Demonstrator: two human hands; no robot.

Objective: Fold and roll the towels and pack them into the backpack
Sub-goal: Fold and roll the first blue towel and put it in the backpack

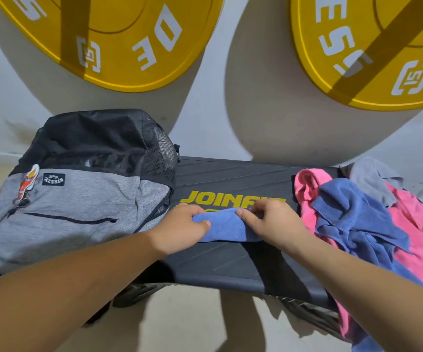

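Your fingers (189,211) were curled over the far edge of the small blue microfibre towel (222,231), with your thumbs pressed on its near side. Your left hand (180,228) and your right hand (272,224) each gripped one end of it. The towel looked part-rolled, though I could not tell under your knuckles how tight the roll was. Its long axis ran left to right, straight between your hands, and it lay on the black ridged tabletop (230,260), over the yellow lettering. The grey and black fabric backpack (78,199) lay at the tabletop's left end, just beside your left hand, so that hand was the nearer one for packing. The loose heap of pink, blue and grey towels (357,212) lay to your right, near your right wrist.
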